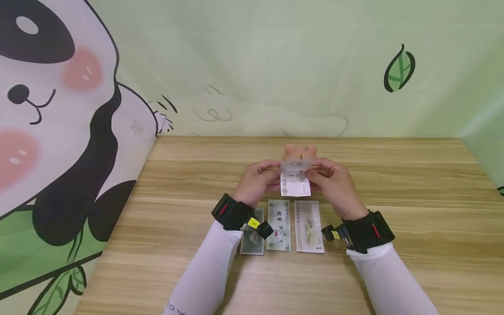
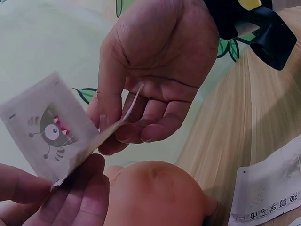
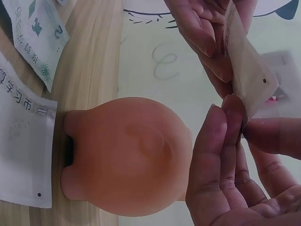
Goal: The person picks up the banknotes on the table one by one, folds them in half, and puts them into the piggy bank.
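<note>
Both hands hold a folded paper play banknote (image 1: 295, 186) marked 1, in front of a pinkish-orange piggy bank (image 1: 300, 151). The left hand (image 1: 256, 181) pinches the note at its left edge between thumb and fingers. At the right edge, the thumb and fingers of the right hand (image 1: 336, 186) grip it. A cartoon figure shows on one face of the note (image 2: 54, 129) in the left wrist view, where a crease runs along it. The round body of the piggy bank (image 3: 136, 155) stands below the hands in the right wrist view.
Three more play banknotes lie in a row on the wooden table (image 1: 413, 210): a dark green one (image 1: 253, 245) partly under the left wrist, a light green 2 note (image 1: 278, 218), and a pale 1 note (image 1: 309, 225). Behind rises a green backdrop (image 1: 275, 65) with a printed panda.
</note>
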The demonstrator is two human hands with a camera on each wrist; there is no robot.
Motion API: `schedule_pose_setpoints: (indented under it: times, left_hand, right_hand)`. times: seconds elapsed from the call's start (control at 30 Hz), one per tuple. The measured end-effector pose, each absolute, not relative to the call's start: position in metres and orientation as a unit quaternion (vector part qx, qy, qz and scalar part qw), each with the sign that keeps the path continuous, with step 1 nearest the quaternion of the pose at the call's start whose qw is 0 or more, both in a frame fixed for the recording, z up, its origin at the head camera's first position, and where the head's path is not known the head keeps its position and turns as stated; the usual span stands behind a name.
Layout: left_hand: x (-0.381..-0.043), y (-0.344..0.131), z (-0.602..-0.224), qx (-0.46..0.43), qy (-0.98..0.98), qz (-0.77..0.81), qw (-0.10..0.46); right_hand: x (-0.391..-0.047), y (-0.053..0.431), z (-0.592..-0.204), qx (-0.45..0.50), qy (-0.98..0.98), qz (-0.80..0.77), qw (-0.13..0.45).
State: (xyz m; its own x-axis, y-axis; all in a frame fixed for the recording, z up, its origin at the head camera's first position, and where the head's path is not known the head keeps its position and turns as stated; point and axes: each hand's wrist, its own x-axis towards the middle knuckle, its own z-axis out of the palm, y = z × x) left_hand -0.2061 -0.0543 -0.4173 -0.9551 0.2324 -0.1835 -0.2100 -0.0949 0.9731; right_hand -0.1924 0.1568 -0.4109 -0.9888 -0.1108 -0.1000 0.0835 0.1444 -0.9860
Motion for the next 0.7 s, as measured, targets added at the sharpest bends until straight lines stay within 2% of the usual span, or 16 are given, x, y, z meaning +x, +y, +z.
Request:
schedule_pose_setpoints:
  times: [0.7]
  left_hand:
    - [-0.2047, -0.0529, -0.4156, 0.024, 0.674, 0.722, 0.152]
  right_hand:
    - [-0.1926, 0.1547, -0.4076, -0.01, 0.769, -0.633, 0.091]
